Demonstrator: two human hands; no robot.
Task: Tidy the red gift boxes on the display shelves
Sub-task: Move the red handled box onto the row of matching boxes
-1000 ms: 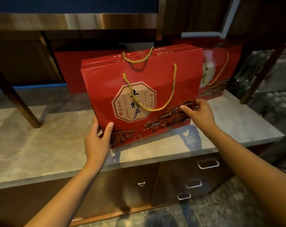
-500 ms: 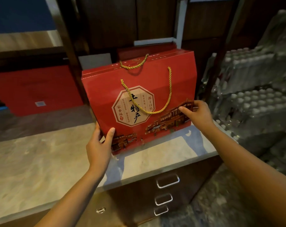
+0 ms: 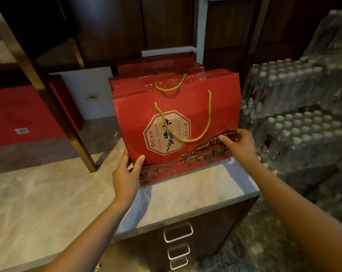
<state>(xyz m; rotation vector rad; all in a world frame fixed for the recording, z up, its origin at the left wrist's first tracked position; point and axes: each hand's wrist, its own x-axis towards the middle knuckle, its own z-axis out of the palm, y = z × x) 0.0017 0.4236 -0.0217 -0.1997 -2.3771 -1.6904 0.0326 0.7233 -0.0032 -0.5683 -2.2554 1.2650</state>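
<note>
A red gift box (image 3: pixel 185 107) with gold rope handles and an octagonal label stands upright on the marble shelf top (image 3: pixel 68 197), near its right end. My left hand (image 3: pixel 127 173) grips its lower left corner, thumb on the front face. My right hand (image 3: pixel 238 144) holds its lower right edge. Directly behind it stands another red gift box (image 3: pixel 158 65), only its top showing. A further red box (image 3: pixel 19 114) stands far left behind a slanted post.
A slanted wooden post (image 3: pixel 54 107) rises from the shelf left of the box. Shrink-wrapped packs of water bottles (image 3: pixel 295 122) are stacked close on the right. Drawers with metal handles (image 3: pixel 178 232) sit under the marble top. A white panel (image 3: pixel 87 95) stands at the back.
Both hands carried the box to the right along the shelf, and it now stands in front of the rear red box. The view swung right, bringing the bottle packs closer.
</note>
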